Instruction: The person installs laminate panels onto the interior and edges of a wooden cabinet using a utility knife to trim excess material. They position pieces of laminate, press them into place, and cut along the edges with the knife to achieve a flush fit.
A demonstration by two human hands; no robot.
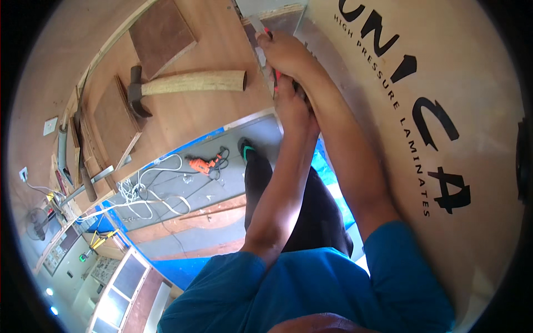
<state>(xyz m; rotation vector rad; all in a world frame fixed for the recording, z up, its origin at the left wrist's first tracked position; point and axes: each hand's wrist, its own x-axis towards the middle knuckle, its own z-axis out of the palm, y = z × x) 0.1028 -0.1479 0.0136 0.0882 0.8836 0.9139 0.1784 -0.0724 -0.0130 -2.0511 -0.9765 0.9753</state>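
Both of my arms reach to the top middle of the head view, over the edge of a wooden work surface. My right hand is the farther one, its fingers closed around a red-and-black tool. Beside those fingertips shows a flat silver metal piece; its kind cannot be made out. My left hand is closed just below the right, against my right forearm. A red part shows at its fingertips, perhaps of the same tool. The fingers hide most of what they hold.
A claw hammer lies on the wooden surface to the left, among brown board pieces. A large printed laminate panel stands along my right. On the grey floor lie an orange power tool and white cables.
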